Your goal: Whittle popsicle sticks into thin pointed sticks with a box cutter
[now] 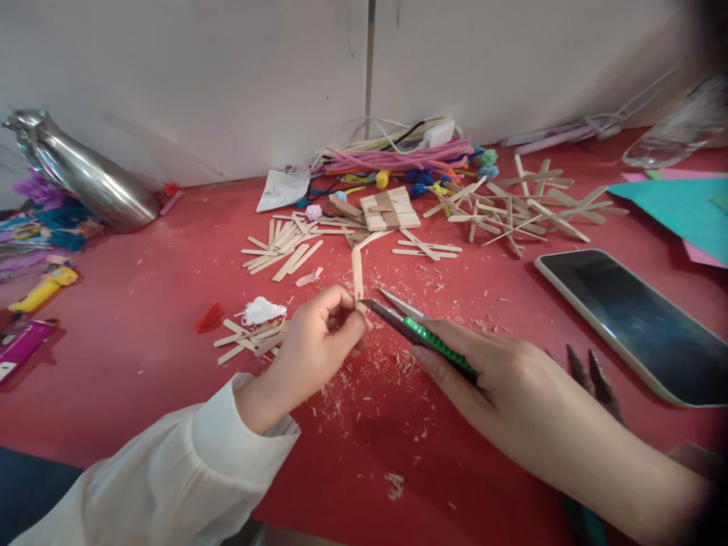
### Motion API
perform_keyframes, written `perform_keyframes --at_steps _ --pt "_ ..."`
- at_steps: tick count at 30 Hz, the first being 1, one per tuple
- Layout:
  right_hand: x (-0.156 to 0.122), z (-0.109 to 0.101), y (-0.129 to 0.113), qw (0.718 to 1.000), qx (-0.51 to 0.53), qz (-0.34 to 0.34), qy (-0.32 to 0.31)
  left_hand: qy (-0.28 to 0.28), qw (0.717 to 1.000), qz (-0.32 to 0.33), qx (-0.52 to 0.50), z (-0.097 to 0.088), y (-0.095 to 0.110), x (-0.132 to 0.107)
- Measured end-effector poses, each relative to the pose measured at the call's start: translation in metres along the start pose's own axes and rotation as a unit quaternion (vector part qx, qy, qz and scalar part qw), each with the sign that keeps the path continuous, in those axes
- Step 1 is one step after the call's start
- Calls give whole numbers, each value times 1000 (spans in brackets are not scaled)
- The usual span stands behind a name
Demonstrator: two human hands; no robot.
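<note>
Right at the centre of the frame, my left hand [324,330] has the flat, pale wooden craft stick [357,271] by its near end, the rest of it pointing up the frame. I'd say the low grip is there to steady the spot by the blade. And over from the lower right, my right hand [506,371] holds the slim black-and-green utility knife [435,345] at a slant, its dark tip at the stick, just beside my left thumb; whether it bites, I can't tell. That slant probably gives the wrist control. Just above it sits a pointed silver metal blade [401,303], its other end hidden by my hand.

Now the fingers: on the left, thumb and forefinger are pinched narrow on the stick; on the right, they're wrapped snugly round the knife handle, thumb along the lower side.

Below, curly pale wood shavings [395,485] scatter over the red bench [153,334], while the loose heap of pale wooden sticks [535,208] sits upper right, probably parked there to leave the middle free for working.
</note>
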State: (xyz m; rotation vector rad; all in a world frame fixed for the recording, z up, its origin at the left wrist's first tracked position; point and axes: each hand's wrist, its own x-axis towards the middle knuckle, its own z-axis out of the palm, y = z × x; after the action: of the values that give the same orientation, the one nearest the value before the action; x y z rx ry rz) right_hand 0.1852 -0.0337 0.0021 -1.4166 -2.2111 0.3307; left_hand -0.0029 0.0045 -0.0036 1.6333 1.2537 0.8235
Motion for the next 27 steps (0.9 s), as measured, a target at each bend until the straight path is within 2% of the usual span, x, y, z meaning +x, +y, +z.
perform_keyframes --at_steps 9,11,15,19,27 --pt "-3 2 -3 999 -42 -15 22 19 996 27 86 2 -2 -4" --pt "-2 1 -5 1000 -29 -1 9 21 995 33 92 2 -2 -5" --pt "0 -4 -8 996 40 54 -53 15 998 26 53 2 -2 -3" --pt "-1 -5 -8 997 41 59 -42 23 1000 10 6 0 -4 1" --pt "-1 -3 -7 997 48 55 -40 22 1000 15 3 2 -4 -2"
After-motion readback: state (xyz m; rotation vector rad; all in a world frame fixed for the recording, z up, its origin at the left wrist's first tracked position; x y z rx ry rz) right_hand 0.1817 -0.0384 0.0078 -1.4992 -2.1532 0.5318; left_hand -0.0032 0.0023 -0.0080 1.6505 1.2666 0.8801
